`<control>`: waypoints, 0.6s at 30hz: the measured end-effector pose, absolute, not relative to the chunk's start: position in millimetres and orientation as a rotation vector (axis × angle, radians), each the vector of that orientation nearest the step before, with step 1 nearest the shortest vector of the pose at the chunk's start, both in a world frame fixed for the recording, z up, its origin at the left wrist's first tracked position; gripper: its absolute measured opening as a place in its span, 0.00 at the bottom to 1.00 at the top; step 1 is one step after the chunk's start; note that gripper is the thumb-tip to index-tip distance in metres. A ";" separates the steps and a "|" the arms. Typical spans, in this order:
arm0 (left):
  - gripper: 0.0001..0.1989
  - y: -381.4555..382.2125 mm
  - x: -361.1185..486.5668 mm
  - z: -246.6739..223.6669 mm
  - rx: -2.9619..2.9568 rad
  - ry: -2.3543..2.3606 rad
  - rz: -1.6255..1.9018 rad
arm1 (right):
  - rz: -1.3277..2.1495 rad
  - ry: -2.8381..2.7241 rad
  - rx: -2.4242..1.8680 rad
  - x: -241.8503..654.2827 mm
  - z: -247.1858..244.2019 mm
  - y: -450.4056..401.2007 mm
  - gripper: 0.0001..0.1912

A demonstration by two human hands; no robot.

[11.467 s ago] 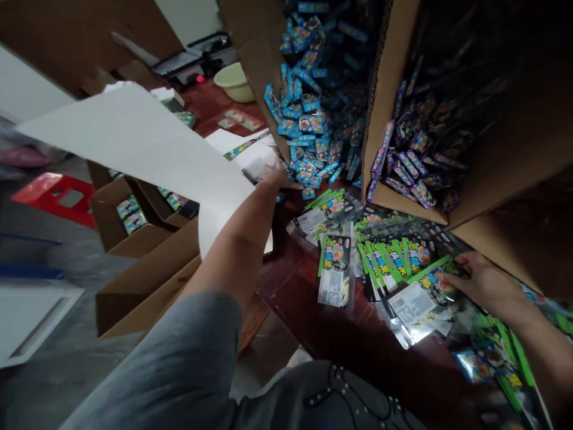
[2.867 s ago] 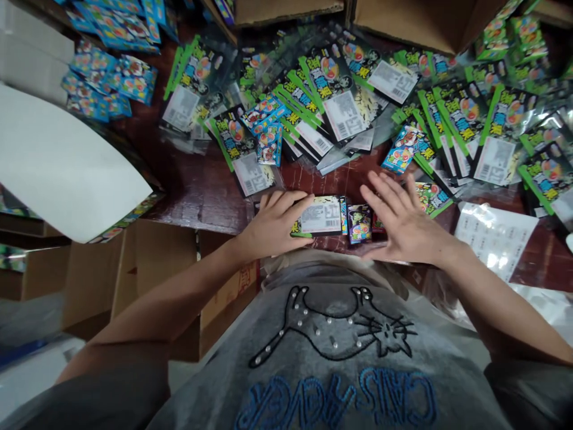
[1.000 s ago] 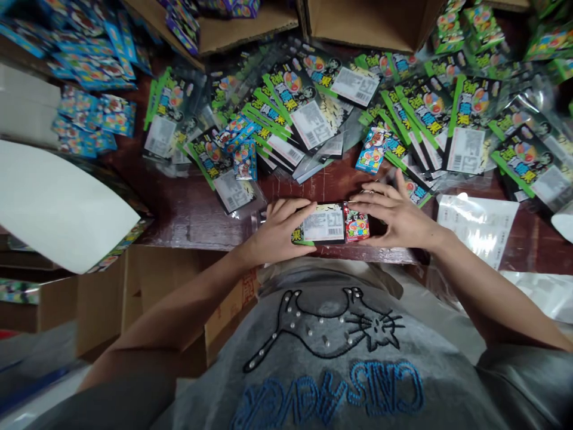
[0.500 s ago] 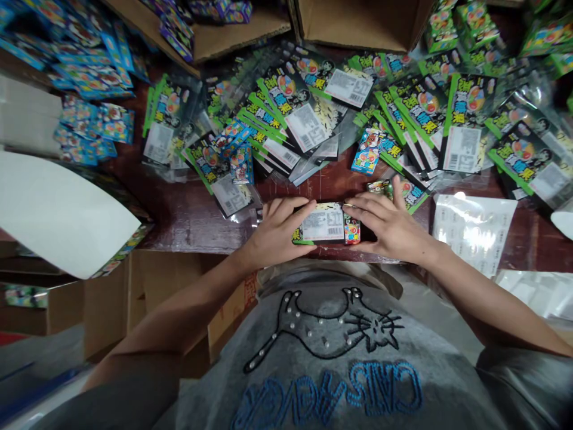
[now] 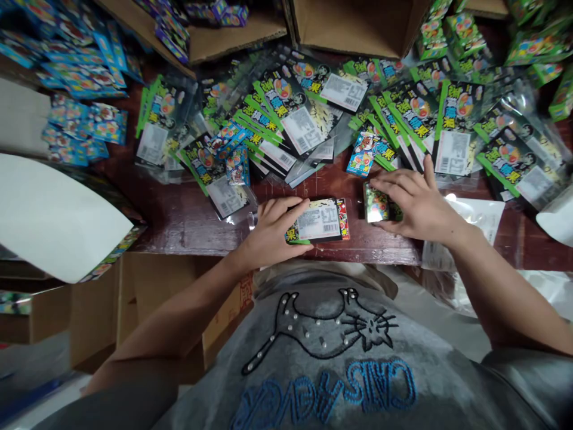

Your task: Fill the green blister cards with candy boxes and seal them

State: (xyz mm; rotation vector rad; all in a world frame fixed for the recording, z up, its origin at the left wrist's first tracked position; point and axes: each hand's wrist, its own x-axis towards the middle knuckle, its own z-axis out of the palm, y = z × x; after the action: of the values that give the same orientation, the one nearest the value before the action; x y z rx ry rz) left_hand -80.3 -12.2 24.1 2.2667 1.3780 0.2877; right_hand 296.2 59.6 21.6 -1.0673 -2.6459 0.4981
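dark red table (image 5: 179,224); cardboard boxes (image 5: 353,27) behind; left hand (image 5: 273,233)

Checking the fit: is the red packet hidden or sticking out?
Partly out: the red packet shows past the right edge of the labelled card.

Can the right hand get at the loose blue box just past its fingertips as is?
Likely yes on reach: the blue box lies close to the right hand, face uncovered. But the grip is on a green box, which probably has to go down first.
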 end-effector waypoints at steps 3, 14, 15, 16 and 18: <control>0.47 -15.7 -73.6 29.4 2.291 1.388 0.334 | 0.455 -2.506 -1.097 276.8 23.2 52.2 0.45; 0.49 -24.2 -47.5 25.1 2.308 1.423 0.395 | 0.680 -2.614 -0.729 262.8 23.5 37.4 0.44; 0.50 -25.6 -42.5 25.3 2.277 1.436 0.428 | 0.725 -2.579 -0.729 263.9 23.9 39.2 0.46; 0.51 -26.6 -36.8 25.7 2.232 1.465 0.471 | 0.764 -2.520 -0.754 264.5 24.4 40.6 0.49; 0.54 -27.0 -24.2 26.7 2.099 1.551 0.595 | 0.836 -2.325 -0.863 263.5 25.6 41.2 0.54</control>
State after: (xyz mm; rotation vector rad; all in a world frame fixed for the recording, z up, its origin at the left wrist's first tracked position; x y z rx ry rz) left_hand -24.2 -27.0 26.7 2.0991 1.5505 0.5955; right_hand 263.5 41.2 25.6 -0.8626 -2.3249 0.8355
